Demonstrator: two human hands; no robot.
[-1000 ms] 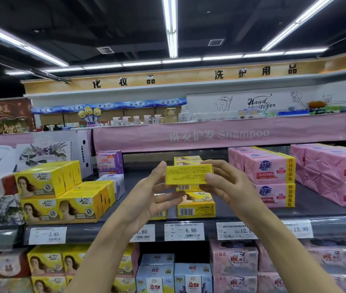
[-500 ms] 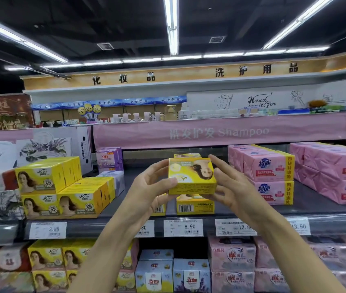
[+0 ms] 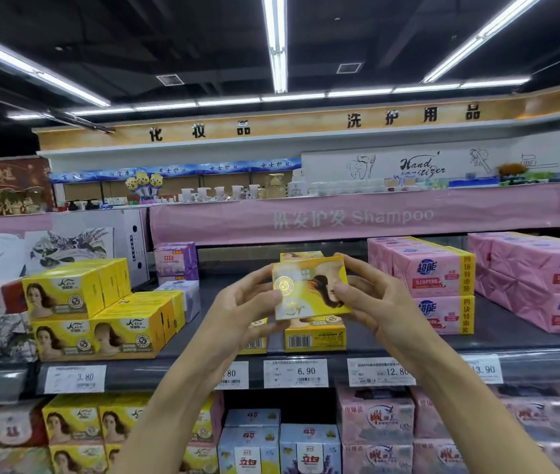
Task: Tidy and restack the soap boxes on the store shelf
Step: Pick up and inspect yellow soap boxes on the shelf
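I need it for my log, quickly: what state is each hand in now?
Left hand: holds the left end of the yellow box.
Right hand: holds the right end of the same box.

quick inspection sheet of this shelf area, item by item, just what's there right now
surface: dark shelf, price tags along its front edge
job's things: one yellow soap box held up in front of the shelf; more yellow boxes on the shelf below and behind it; a yellow stack at left
clutter: purple boxes and pink packs on either side of the yellow ones
hands: left hand and right hand each grip one end of the held box
cables: nothing seen
surroundings: pink Shampoo banner above, strip lights on a dark ceiling
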